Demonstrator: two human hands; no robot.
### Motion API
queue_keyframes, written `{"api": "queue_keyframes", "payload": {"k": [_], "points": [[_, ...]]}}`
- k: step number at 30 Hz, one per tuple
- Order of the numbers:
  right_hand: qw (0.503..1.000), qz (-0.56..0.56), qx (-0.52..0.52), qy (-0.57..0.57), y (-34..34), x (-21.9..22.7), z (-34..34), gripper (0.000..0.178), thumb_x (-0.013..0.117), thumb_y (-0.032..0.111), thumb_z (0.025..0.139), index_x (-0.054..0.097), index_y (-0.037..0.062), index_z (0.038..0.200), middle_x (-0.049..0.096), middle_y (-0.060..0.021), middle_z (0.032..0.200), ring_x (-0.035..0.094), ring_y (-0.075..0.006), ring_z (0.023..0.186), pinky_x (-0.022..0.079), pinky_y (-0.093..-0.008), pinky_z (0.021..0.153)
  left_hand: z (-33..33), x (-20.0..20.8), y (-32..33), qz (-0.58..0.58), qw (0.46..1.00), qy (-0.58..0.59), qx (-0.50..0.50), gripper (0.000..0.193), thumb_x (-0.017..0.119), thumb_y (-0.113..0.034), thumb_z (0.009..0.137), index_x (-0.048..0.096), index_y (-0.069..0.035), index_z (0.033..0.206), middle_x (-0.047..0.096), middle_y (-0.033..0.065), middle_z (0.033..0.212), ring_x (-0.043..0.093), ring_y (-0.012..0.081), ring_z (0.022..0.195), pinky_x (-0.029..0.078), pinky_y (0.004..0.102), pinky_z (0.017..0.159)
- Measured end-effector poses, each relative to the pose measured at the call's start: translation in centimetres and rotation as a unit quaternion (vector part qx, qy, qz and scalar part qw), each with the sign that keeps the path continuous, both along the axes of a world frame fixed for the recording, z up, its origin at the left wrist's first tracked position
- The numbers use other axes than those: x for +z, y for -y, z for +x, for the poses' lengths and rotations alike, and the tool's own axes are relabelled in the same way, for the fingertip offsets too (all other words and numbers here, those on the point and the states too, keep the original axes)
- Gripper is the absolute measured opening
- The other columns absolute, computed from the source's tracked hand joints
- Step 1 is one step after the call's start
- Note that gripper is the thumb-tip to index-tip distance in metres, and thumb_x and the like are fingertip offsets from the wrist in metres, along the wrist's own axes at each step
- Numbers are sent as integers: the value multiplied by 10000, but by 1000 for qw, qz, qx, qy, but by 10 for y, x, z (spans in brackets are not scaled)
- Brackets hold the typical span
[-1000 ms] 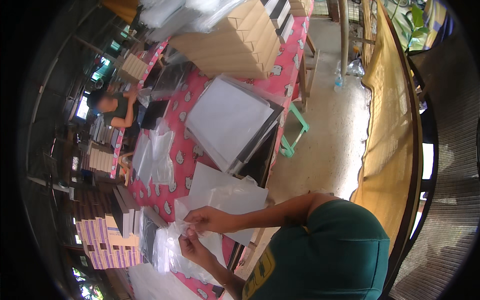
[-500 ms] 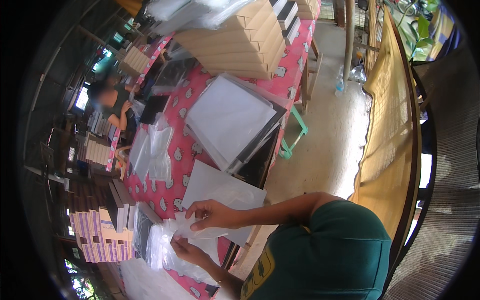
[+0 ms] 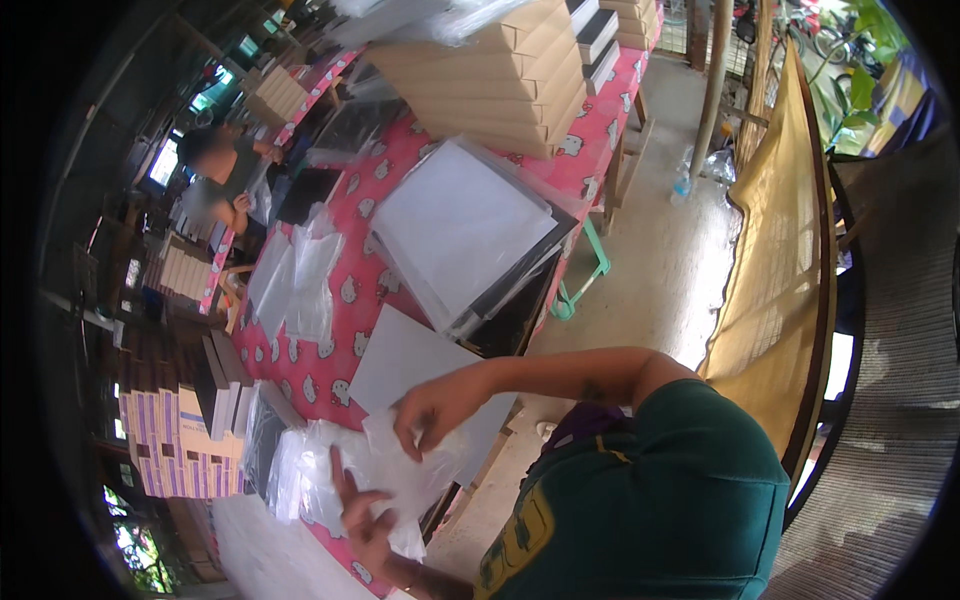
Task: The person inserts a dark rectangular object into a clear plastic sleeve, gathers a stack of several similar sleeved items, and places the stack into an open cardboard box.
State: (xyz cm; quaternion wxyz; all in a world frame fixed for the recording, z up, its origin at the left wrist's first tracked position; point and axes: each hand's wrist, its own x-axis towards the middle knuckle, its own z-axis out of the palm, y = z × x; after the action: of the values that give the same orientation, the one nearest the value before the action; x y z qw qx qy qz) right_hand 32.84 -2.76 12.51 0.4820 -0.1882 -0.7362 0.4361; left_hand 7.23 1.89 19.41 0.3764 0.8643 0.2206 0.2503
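Observation:
My right hand reaches in from the right with its fingers curled down, pinching a clear plastic sleeve; motion slightly smears the fingertips. Below it, my left hand has its fingers spread apart over a heap of clear plastic sleeves and holds nothing that I can see. A pale grey board lies on the table, partly under my right hand and the plastic. Farther back is a stack of white sheets in clear plastic, with black sheets showing at its right edge.
A pink patterned cloth covers the long table. Brown boxes are piled at its far end, with plastic on top. More plastic sleeves lie left of the white stack. Boxes stand at left. Another person works beyond.
My left hand has let go of the plastic, moved slightly down and spread its fingers. My right hand has turned downward, still with the clear sleeve. The view has shifted a little.

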Motion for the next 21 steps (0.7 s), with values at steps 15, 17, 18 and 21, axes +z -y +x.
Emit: {"api": "queue_keyframes", "payload": {"k": [15,17,18,21], "points": [[659,62,-615,429,5,-36,29,392,602,221,809,560,181,1197,457,-167,1259,591,-332,1021,532,-463,749,35,-68,0,299,900,-202,246,357,467,48,753,516,89,1104,431,257,1119,506,418,938,441,444,802],[659,162,-597,429,12,-34,25,322,577,195,814,601,179,1134,474,-153,1283,599,-320,1027,533,-457,726,24,-78,-14,225,919,-146,287,414,521,-16,795,463,96,1189,405,285,1152,492,454,988,429,462,847],[702,140,-526,459,14,-38,31,254,577,219,821,624,156,1063,513,-148,1249,594,-320,1040,532,-450,721,21,-79,-20,187,927,-116,305,455,548,-48,816,437,99,1231,392,299,1169,486,473,1012,424,471,869],[787,20,-344,512,19,-31,50,231,582,305,837,673,97,876,611,-135,1119,593,-314,1037,526,-436,713,-1,-72,-35,214,916,-71,331,746,621,-135,829,227,32,1440,401,281,1188,456,470,1110,403,485,925]]}}
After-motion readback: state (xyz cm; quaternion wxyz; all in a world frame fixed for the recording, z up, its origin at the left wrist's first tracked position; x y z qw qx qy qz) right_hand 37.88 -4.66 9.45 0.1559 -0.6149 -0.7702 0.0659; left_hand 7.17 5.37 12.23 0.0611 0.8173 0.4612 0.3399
